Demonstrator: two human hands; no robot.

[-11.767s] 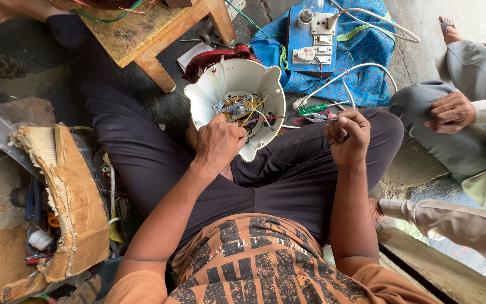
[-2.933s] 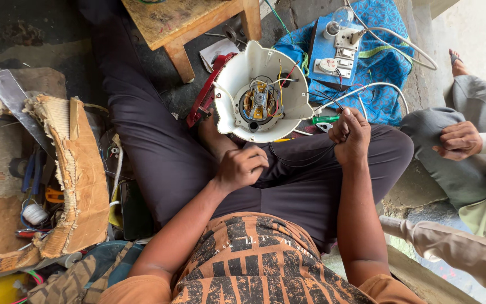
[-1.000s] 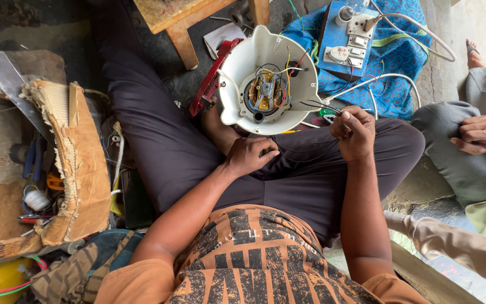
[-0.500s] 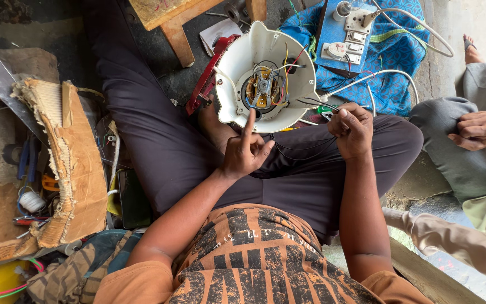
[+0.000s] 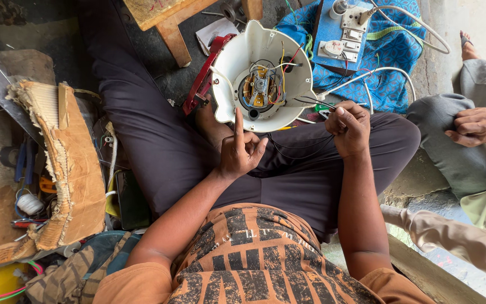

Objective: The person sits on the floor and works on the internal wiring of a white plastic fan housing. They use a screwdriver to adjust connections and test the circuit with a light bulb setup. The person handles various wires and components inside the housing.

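White plastic appliance housing [image 5: 237, 67] lies open just beyond the left hand [image 5: 242, 149], whose raised index fingertip touches its rim, other fingers loosely curled, holding nothing. The right hand [image 5: 349, 128], beside the rim, pinches thin wires [image 5: 309, 101].

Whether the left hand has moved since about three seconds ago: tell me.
Yes. The left hand has lifted off the thigh and now points its index finger up at the rim of the open white appliance housing.

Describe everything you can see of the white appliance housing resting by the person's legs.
The white appliance housing is a rounded plastic-looking shell, turned open side up so its inside shows. At its centre sits a small motor with copper-coloured windings, and thin red, yellow, black and white wires loop around it. It rests tilted between the person's crossed legs. The left hand points one raised finger at its lower rim.
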